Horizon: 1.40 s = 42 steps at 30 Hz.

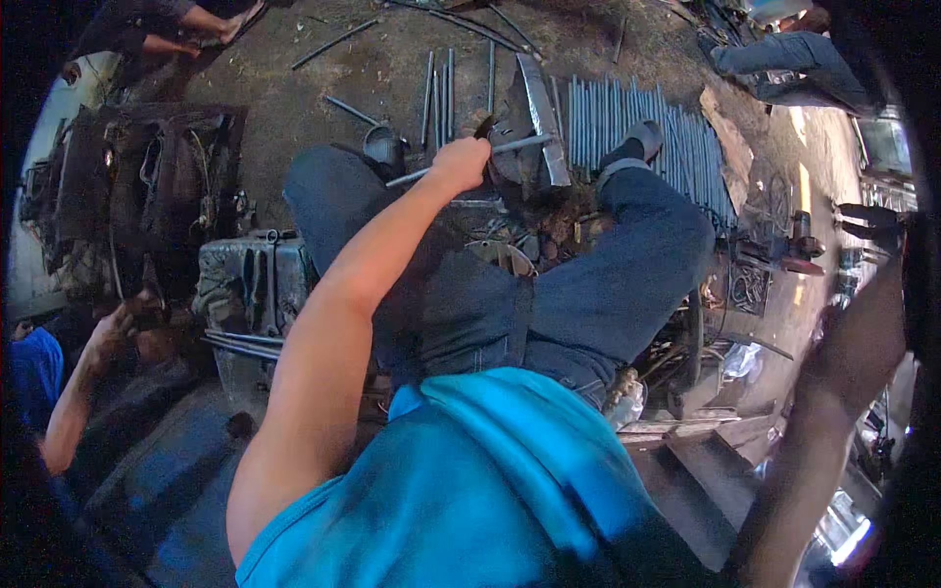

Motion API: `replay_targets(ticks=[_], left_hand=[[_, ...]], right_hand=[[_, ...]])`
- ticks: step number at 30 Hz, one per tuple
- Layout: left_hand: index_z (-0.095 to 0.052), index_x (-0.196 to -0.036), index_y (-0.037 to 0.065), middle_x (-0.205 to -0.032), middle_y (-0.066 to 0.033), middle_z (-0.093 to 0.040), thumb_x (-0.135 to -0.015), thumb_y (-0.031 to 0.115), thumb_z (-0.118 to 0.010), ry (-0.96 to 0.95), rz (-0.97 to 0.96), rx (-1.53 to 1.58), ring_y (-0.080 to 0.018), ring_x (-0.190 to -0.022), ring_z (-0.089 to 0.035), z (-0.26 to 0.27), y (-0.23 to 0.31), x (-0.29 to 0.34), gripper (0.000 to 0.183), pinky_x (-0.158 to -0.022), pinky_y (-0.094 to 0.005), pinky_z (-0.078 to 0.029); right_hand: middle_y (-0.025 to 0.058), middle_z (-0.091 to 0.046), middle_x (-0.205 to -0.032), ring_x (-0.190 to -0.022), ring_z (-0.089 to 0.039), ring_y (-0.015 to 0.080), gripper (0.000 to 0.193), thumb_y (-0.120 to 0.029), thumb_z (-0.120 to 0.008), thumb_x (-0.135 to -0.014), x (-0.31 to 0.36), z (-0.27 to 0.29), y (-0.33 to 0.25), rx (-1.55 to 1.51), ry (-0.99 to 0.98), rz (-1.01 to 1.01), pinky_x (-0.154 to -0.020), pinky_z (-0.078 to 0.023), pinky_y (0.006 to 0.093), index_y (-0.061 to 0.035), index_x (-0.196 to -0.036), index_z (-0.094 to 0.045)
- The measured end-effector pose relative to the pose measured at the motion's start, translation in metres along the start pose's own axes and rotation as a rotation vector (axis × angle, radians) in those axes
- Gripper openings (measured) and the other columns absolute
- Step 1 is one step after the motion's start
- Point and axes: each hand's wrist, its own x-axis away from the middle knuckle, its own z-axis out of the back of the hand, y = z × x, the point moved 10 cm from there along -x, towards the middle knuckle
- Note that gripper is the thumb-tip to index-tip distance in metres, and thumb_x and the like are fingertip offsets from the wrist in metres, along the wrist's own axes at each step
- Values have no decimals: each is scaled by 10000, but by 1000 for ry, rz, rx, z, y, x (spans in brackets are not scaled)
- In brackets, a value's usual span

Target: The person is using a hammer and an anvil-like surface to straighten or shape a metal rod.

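A worker's left hand (463,164) clamps a slim metal rod (520,145) between spread knees (676,230), its long axis nearly crosswise, right end angled forward across a flat metal strip (539,98); the right arm (823,431) reaches the dark rim, grip impossible to tell.

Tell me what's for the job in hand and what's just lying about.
Likely in use: grey rod in the left hand; metal strip beside it; row of similar rods.

Seemingly lying about: loose rod, upper left; crumpled plastic, right.
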Motion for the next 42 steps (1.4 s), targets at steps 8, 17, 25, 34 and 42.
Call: replay_targets(ticks=[8,17,25,34,42], left_hand=[[-590,-942,-16,-926,-237,-659,-771,35,-610,41,-14,-4,-406,-879,-661,5,-2,-1,179,-730,-504,-537],[-630,-937,-36,-938,-264,-662,-742,113,-641,137,168,84,-423,-865,-659,46,-56,-1,246,-730,-507,-539],[-562,-956,-13,-817,-280,-642,-833,208,-647,227,113,197,-480,-818,-622,46,-24,7,267,-737,-565,-494],[-558,-955,-74,-860,-306,-640,-945,334,-507,43,107,155,-475,-814,-627,1,-14,-4,411,-744,-563,-494],[-597,-969,-56,-837,-301,-641,-946,358,-523,84,26,265,-481,-856,-613,3,-17,-5,421,-759,-547,-484]], right_hand=[[82,-629,-750,-641,-608,135,328,-329,-532,-951,78,-196,51,392,49,-183,-565,-498,330,-7,-967,-592],[-27,-409,-547,-387,-391,60,379,-428,-525,-978,121,-382,99,-134,68,-832,-340,-328,243,-89,-824,-453],[180,-538,-586,-553,-591,293,388,-333,-573,-950,197,-377,160,263,85,-629,-544,-435,420,42,-850,-569],[193,-616,-669,-629,-644,338,394,-358,-510,-982,228,-389,177,183,30,-850,-582,-463,426,31,-957,-573],[242,-592,-687,-681,-632,412,389,-352,-472,-999,224,-395,170,171,49,-770,-582,-447,457,33,-984,-532]])
